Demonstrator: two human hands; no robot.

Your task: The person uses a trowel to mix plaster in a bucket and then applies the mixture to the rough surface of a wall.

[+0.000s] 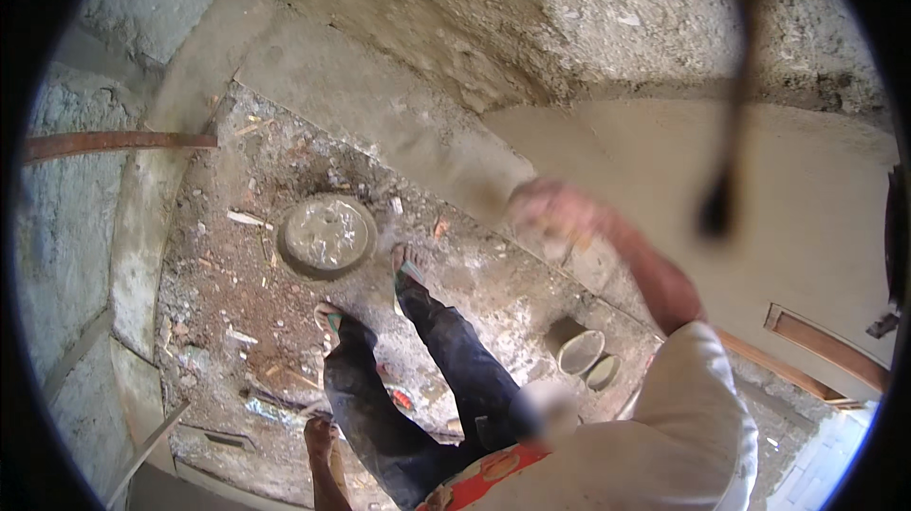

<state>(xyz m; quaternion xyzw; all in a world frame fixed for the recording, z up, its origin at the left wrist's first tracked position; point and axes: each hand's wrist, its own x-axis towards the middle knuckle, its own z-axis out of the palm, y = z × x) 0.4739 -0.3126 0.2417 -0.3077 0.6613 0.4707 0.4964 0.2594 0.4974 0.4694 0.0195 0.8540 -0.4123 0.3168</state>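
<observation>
- Wall point(807, 217), smoothly plastered, fills the far right.
- Another person's hand point(550, 212) is against its left edge; blur hides the grip.
- The wearer's own hands are out of view.
- That person, in a white shirt point(683, 435), stands on a rubble floor point(237, 283).
- Two bowls point(588, 359) sit near the wall's foot.
- Round pan point(327, 236) lies left of them.
- Rusty bar point(114, 143) juts in at far left.

Only one foot point(319, 440) shows at the lower edge; its footwear is unclear.
</observation>
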